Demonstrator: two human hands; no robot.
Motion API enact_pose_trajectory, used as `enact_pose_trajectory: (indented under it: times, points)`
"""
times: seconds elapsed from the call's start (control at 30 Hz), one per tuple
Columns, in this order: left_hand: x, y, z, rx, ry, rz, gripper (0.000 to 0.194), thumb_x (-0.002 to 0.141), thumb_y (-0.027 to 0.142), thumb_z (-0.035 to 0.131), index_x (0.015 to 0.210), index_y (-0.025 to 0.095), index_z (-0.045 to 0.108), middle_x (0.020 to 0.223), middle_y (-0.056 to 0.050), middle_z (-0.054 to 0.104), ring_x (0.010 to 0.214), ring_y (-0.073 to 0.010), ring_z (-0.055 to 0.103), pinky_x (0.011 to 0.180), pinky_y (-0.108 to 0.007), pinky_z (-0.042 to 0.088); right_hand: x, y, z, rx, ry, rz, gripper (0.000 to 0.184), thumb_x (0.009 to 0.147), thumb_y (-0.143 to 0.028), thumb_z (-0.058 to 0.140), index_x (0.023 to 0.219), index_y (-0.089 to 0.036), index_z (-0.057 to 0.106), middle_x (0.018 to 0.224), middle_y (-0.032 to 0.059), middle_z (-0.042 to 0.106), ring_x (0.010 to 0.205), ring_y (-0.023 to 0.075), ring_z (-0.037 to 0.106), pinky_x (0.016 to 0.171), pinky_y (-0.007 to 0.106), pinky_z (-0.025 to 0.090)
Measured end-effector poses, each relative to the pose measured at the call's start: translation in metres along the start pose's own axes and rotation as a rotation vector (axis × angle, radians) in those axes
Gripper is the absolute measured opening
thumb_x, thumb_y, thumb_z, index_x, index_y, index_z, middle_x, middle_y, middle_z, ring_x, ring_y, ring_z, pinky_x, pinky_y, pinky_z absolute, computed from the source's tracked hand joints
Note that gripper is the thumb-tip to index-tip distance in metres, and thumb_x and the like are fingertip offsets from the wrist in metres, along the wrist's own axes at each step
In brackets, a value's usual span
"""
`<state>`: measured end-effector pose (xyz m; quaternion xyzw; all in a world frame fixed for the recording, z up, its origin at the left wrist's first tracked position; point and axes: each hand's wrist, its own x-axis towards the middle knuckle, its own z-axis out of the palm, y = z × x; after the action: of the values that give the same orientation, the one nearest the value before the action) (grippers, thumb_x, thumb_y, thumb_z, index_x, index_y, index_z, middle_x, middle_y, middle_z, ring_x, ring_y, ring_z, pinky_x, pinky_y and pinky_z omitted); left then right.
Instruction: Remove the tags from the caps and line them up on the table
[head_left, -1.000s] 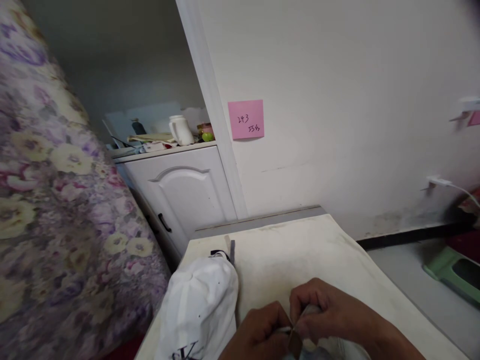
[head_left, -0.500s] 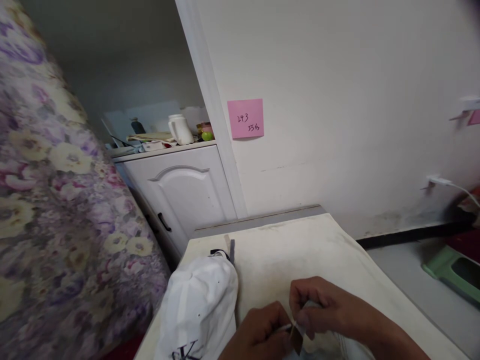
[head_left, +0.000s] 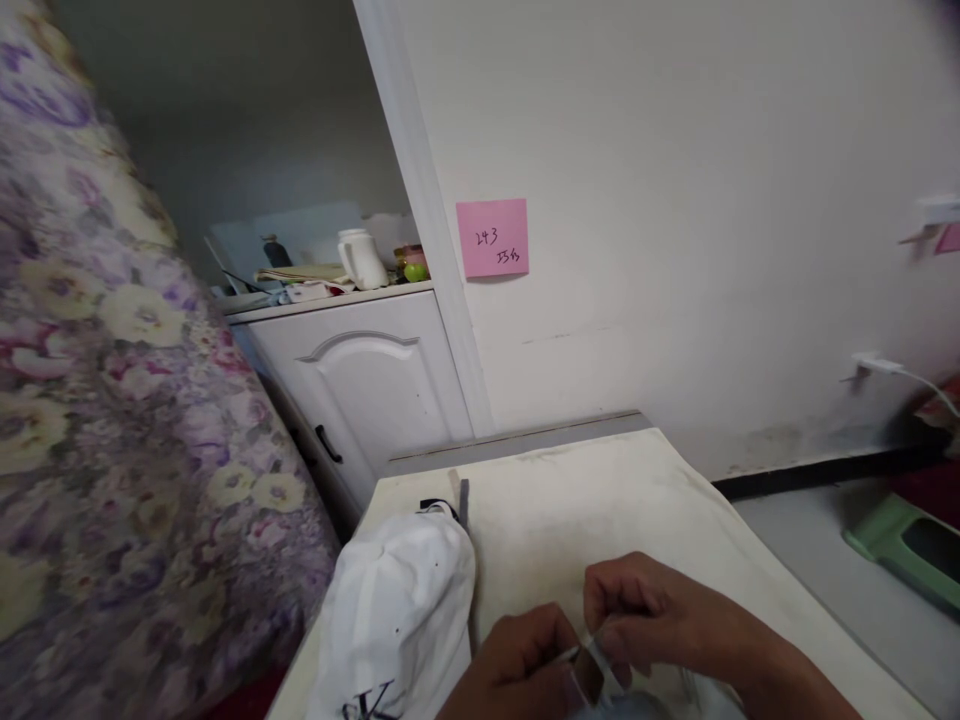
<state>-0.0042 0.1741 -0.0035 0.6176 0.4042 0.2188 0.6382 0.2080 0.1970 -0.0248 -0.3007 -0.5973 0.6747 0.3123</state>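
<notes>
Both my hands meet at the bottom edge of the view, over a cream table top point(head_left: 600, 500). My left hand point(head_left: 517, 670) is closed in a pinch on a thin strap with a small brown tab point(head_left: 587, 672). My right hand point(head_left: 660, 625) is closed too, its fingers pinching the same piece from the other side. Pale fabric point(head_left: 697, 695) lies under my right hand, mostly hidden. A white cap point(head_left: 397, 610) with black lettering rests on the table just left of my left hand.
A floral purple bedcover point(head_left: 127, 420) fills the left. Behind the table stand a white cabinet point(head_left: 367, 380) with a white jug point(head_left: 361, 260) and clutter on top, and a wall with a pink sticky note point(head_left: 492, 237). A green stool point(head_left: 907, 545) sits on the floor at right.
My hands have stayed pinched together and shifted slightly lower and to the right. The brown tab has tilted a little between my fingers. The cap has not moved.
</notes>
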Motion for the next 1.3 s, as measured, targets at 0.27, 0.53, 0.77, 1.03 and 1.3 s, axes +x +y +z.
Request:
enact_pose_trajectory:
  times: [0.27,0.53,0.77,1.03,1.3]
  points:
    - [0.0,0.002,0.007,-0.063,0.061,-0.032,0.03,0.076,0.045,0.075,0.073,0.017,0.062,0.069,0.003,0.05,0.066,-0.0133,0.042,0.061,-0.028,0.029,-0.002,0.0,-0.004,0.01,-0.043,-0.028,0.016,0.079,-0.03,0.07,0.077,-0.015,0.065,0.063,0.0003,0.069,0.051,0.0088,0.055,0.048,0.02,0.038]
    - [0.002,-0.004,0.008,-0.101,0.056,-0.002,0.032,0.078,0.044,0.073,0.07,0.016,0.059,0.067,0.003,0.048,0.065,-0.0131,0.041,0.061,-0.028,0.029,-0.001,0.006,0.002,0.059,-0.053,-0.002,0.018,0.075,-0.03,0.075,0.074,-0.016,0.064,0.057,-0.0025,0.066,0.044,0.007,0.05,0.045,0.019,0.036]
    - [0.003,-0.003,0.005,-0.082,0.051,0.032,0.035,0.078,0.048,0.072,0.071,0.017,0.059,0.068,0.003,0.048,0.065,-0.0133,0.041,0.061,-0.029,0.028,-0.004,0.001,-0.001,0.016,-0.053,-0.005,0.017,0.08,-0.032,0.072,0.078,-0.016,0.066,0.058,-0.0026,0.066,0.046,0.0068,0.05,0.044,0.018,0.034]
    - [0.0,0.003,0.011,-0.059,0.101,-0.037,0.03,0.078,0.044,0.07,0.07,0.017,0.059,0.068,0.003,0.049,0.068,-0.0149,0.044,0.064,-0.03,0.031,-0.003,0.001,0.003,0.01,-0.044,0.018,0.014,0.077,-0.028,0.069,0.072,-0.017,0.062,0.055,-0.0044,0.063,0.043,0.0066,0.047,0.044,0.019,0.034]
    - [0.007,-0.003,0.006,0.065,0.175,-0.039,0.034,0.073,0.046,0.071,0.061,0.019,0.054,0.057,0.006,0.041,0.057,-0.011,0.034,0.054,-0.029,0.022,-0.003,0.003,-0.007,-0.016,-0.037,0.012,0.023,0.081,-0.037,0.072,0.075,-0.016,0.063,0.054,-0.0039,0.064,0.04,0.0054,0.043,0.04,0.018,0.029]
